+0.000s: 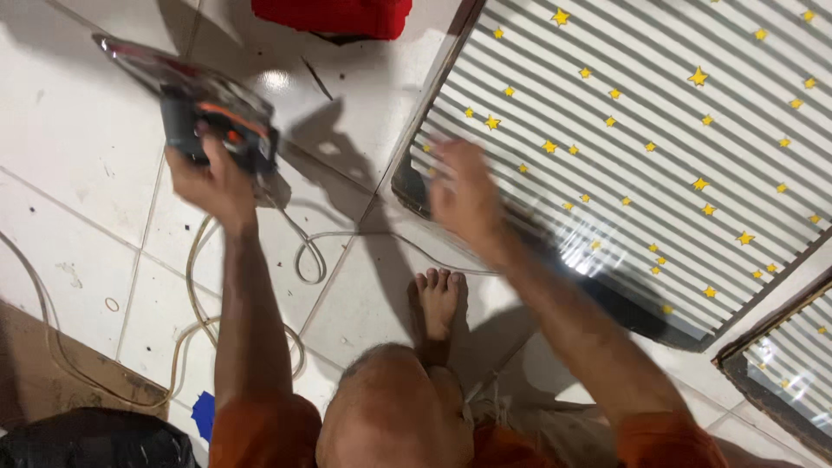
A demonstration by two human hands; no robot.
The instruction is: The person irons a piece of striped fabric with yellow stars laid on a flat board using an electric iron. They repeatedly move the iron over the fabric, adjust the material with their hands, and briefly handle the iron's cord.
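Grey power tool [204, 108] gripped in left hand [212, 178], right hand [464, 195] blurred, fingers spread, over striped panel [641, 130] corner, cord [303, 251] below.

Both arms out front, bare foot planted below.
L hand [212, 178] clenched, raised w/ elbow straight; R hand [464, 195] open, fingers spread, blurred, palm down.

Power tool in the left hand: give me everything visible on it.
The power tool is a dark grey handheld unit with an orange band and a small red button on its body. A glossy, reflective plate or guard juts from it toward the upper left, blurred. The left hand grips it from below, raised above the white tiled floor. A pale cord trails down from it and loops on the tiles. Its exact type cannot be told.
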